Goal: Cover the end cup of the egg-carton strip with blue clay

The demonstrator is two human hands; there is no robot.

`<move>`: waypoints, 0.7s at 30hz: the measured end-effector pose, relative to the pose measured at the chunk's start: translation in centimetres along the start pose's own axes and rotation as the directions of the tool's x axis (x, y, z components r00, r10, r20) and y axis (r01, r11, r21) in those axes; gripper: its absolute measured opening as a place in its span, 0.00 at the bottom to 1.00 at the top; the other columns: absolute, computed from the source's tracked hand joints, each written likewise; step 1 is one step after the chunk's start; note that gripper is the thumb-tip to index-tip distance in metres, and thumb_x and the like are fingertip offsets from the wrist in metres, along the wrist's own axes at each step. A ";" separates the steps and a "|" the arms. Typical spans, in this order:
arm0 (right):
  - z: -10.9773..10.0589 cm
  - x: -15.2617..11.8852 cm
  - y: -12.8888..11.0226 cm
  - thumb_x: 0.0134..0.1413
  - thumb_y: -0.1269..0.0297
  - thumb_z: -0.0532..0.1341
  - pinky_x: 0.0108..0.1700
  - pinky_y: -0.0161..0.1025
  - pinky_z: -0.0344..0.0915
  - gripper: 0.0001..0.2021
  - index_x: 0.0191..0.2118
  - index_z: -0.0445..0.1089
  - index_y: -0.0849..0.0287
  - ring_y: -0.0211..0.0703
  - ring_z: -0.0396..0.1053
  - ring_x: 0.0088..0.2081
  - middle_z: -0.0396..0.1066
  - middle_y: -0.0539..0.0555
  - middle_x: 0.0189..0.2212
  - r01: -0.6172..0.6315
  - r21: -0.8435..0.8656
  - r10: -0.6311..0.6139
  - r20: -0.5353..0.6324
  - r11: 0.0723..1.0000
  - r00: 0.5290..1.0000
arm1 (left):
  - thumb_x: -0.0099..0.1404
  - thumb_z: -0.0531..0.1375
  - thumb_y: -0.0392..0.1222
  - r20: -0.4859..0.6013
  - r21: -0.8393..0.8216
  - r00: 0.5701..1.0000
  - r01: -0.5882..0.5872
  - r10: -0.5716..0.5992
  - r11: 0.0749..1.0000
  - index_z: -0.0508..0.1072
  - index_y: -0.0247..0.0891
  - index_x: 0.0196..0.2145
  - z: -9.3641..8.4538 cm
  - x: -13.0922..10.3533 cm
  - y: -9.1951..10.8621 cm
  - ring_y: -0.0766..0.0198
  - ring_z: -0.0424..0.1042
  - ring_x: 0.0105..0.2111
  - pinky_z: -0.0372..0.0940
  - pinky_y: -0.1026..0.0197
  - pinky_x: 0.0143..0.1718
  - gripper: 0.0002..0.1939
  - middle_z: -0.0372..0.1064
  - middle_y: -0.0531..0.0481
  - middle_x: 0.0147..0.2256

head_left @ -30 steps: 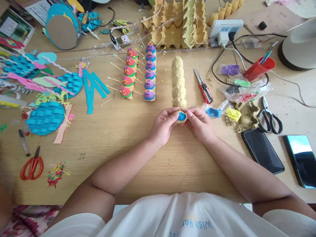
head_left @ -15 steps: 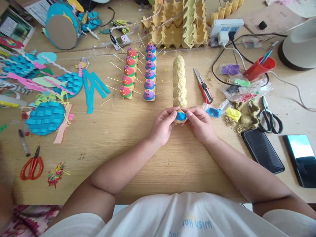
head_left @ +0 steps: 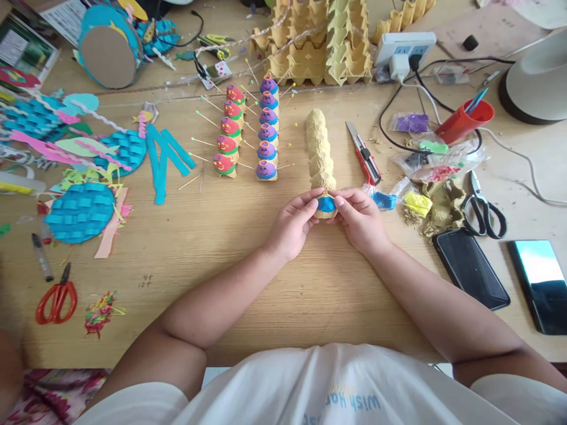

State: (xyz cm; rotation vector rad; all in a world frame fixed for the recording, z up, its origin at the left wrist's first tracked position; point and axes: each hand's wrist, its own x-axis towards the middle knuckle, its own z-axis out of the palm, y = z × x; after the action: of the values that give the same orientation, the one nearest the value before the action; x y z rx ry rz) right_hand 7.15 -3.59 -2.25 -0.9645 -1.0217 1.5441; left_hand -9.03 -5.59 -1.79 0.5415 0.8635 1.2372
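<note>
A bumpy tan egg-carton strip [head_left: 321, 147] points away from me over the wooden table. Blue clay [head_left: 326, 204] covers part of its nearest bump. My left hand [head_left: 293, 224] grips that end from the left, its thumb at the clay's edge. From the right, my right hand [head_left: 362, 221] grips the same end with thumb and fingers. To the left stand a strip with red and green faces [head_left: 229, 127] and one with purple and blue faces [head_left: 267, 134], with pins stuck out at their sides. An opened packet of blue clay [head_left: 383, 200] lies beside my right hand.
A red box cutter [head_left: 366, 154], black-handled scissors [head_left: 485, 212], a yellow clay packet [head_left: 417, 203] and two phones [head_left: 472, 268] lie to the right. Egg cartons [head_left: 305, 44] and a power strip [head_left: 405, 47] are behind. Red scissors [head_left: 57, 300] and blue woven crafts [head_left: 80, 212] lie left.
The far end of the tan strip has swung slightly left and nearer. The blue clay looks spread a little differently over the bump. Both hands keep their grip.
</note>
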 end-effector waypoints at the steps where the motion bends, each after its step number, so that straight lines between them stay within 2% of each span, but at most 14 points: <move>1: 0.0 0.0 0.0 0.52 0.40 0.78 0.35 0.38 0.82 0.22 0.41 0.80 0.52 0.41 0.81 0.37 0.84 0.51 0.40 -0.003 0.008 0.003 -0.007 1.000 1.000 | 0.63 0.76 0.53 -0.001 -0.008 1.000 0.003 -0.003 1.000 0.87 0.48 0.44 0.0 0.0 0.0 0.65 0.76 0.39 0.66 0.62 0.37 0.14 0.83 0.50 0.42; 4: 0.1 -0.1 -0.1 0.50 0.40 0.79 0.33 0.37 0.81 0.23 0.40 0.79 0.52 0.41 0.80 0.37 0.84 0.51 0.39 -0.006 0.035 0.007 -0.021 0.999 1.000 | 0.64 0.74 0.56 0.006 -0.043 1.000 0.010 -0.010 0.999 0.88 0.47 0.43 0.1 0.1 0.1 0.65 0.76 0.38 0.66 0.63 0.36 0.15 0.83 0.50 0.40; 12: 0.2 0.0 -0.1 0.50 0.41 0.80 0.33 0.36 0.80 0.23 0.41 0.81 0.52 0.39 0.79 0.34 0.83 0.50 0.36 -0.008 0.040 0.009 -0.016 0.999 1.000 | 0.63 0.76 0.46 0.000 -0.048 0.999 0.034 -0.034 0.998 0.88 0.48 0.42 0.0 0.2 0.2 0.67 0.76 0.38 0.66 0.64 0.36 0.10 0.84 0.51 0.42; 16: 0.2 0.0 -0.2 0.50 0.42 0.80 0.34 0.36 0.81 0.21 0.41 0.82 0.52 0.38 0.79 0.34 0.84 0.50 0.36 -0.005 0.051 0.005 0.004 0.999 1.000 | 0.59 0.79 0.48 0.016 -0.068 1.000 0.020 -0.019 0.997 0.88 0.47 0.41 0.0 0.2 0.2 0.68 0.76 0.37 0.65 0.66 0.34 0.12 0.84 0.52 0.40; 21: 0.2 -0.1 -0.2 0.49 0.44 0.81 0.32 0.34 0.79 0.21 0.41 0.82 0.53 0.38 0.79 0.34 0.84 0.50 0.36 -0.004 0.055 0.003 0.013 0.998 1.000 | 0.60 0.79 0.48 0.010 -0.063 1.000 0.011 -0.010 0.998 0.88 0.46 0.41 -0.1 0.2 0.1 0.69 0.77 0.37 0.66 0.67 0.34 0.12 0.84 0.53 0.39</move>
State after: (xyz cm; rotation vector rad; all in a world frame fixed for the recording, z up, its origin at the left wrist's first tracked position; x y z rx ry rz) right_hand 7.02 -3.69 -1.97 -0.9194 -0.9823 1.5753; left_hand -9.17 -5.38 -1.82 0.4912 0.8151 1.2471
